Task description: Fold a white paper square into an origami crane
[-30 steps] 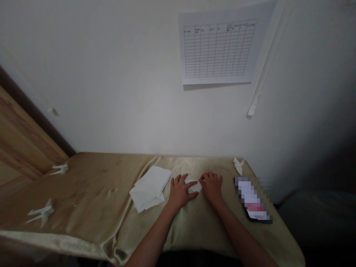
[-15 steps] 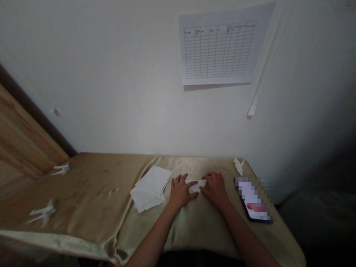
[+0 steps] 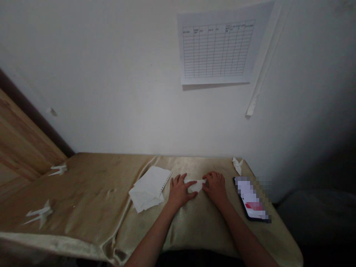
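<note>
1. At the middle of the near part of the table (image 3: 205, 226), which is draped in a shiny gold-brown cloth, a small folded paper (image 3: 196, 185) lies between the two hands.
2. The left hand (image 3: 178, 191) is half open, palm down; its thumb and forefinger are parted, their tips touching the left part of the folded paper. Whether it grips or merely presses cannot be told.
3. The right hand (image 3: 217, 188) is more curled; its thumb and forefinger meet the right end of the folded paper, the other fingers bent above. How firm its hold is, one cannot tell.
4. Just left of the left hand, loose sheets (image 3: 151, 183) overlap, one with a perforated edge.
5. Right of the right hand lies a phone (image 3: 251, 202), its lit screen pixelated; beyond it, near the wall, sits a white paper bird (image 3: 237, 165).
6. Far left, two similar birds (image 3: 41, 214) rest well apart from the hands.
7. On the wall (image 3: 111, 81) hangs a printed chart (image 3: 217, 52).
</note>
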A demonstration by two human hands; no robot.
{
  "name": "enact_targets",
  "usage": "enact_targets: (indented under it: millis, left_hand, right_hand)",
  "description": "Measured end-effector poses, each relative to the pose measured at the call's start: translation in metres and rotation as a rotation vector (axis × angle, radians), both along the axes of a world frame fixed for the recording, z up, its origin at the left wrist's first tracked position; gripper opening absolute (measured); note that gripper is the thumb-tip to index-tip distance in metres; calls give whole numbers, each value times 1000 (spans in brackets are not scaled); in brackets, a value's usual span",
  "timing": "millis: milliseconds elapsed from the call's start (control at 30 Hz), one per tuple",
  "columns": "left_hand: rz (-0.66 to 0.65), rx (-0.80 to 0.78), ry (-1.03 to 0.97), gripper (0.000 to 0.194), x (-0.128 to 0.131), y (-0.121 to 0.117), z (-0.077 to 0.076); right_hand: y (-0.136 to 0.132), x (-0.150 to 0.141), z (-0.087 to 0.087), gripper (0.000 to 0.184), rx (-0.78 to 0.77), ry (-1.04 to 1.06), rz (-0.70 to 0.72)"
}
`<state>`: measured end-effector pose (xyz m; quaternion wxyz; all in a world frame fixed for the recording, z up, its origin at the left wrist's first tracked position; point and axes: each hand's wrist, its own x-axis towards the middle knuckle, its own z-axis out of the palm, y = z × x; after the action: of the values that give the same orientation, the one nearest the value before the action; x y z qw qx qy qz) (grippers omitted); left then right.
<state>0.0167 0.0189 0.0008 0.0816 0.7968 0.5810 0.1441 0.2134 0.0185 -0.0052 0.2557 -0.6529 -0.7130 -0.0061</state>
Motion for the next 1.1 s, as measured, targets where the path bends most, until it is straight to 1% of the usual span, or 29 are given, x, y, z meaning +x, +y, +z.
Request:
enact_targets:
  millis: [233,533,800,1000,1100]
  left_hand:
    - [-2,6,-8,55,-1,1,-3]
    - [5,-8,-2,55,0,0,-1]
    - [1,-7,1,53,0,-1,1]
    - [0,-23,-1,52,0,-2,4]
    - [-2,-19,-5,52,0,-2,4]
  right_hand:
    - [5,5,-3,22,-13,-16,-73]
    - [12,13,-11,22,-24,-9,-129]
    - [13,20,-14,20,-30,10,-110]
    - [11,22,-12,23,10,98,-23]
    - [11,22,-11,22,31,126,-3]
